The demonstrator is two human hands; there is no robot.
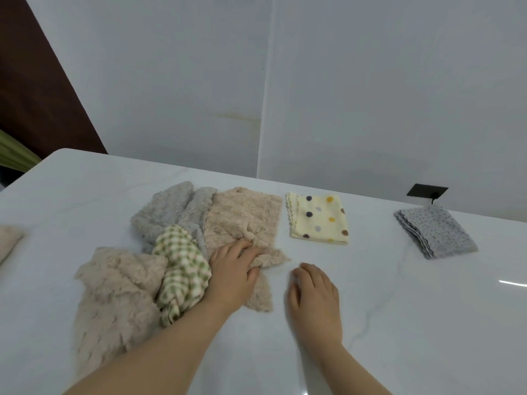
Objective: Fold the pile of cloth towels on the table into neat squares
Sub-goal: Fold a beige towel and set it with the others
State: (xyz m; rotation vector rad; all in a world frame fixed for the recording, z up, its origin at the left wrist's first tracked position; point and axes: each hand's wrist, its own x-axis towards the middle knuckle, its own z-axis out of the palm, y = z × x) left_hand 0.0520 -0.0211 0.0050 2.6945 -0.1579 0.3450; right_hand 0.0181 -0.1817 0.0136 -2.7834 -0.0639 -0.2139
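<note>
A loose pile of 4 unfolded towels is seen left of centre on the white table point(399, 323). At the top of the pile a grey fluffy towel point(171, 206) is spread, and the centre beige towel point(242, 218) lies just to its right, touching it. A green checked towel point(182, 269) is crumpled below the grey one, partly over the lower-left beige towel point(114, 295), which reaches toward the bottom left of the frame.

The left hand point(232, 269) is placed on the lower part of the centre beige towel, its fingers curled into the pile so that the cloth is bunched under them and gripped. The right hand point(313, 295) is held palm down over bare table just right of that towel, its fingers nearly straight and close together; the hand is blurred, and contact with the table cannot be told.

2 folded squares are laid to the right: a yellow dotted towel point(319, 219) just beside the pile, and a grey speckled towel point(436, 235) well apart, near the right edge. A black wall hook point(427, 191) is fixed above the speckled one. A scrap of beige cloth point(8, 240) is cut off at the left edge.
</note>
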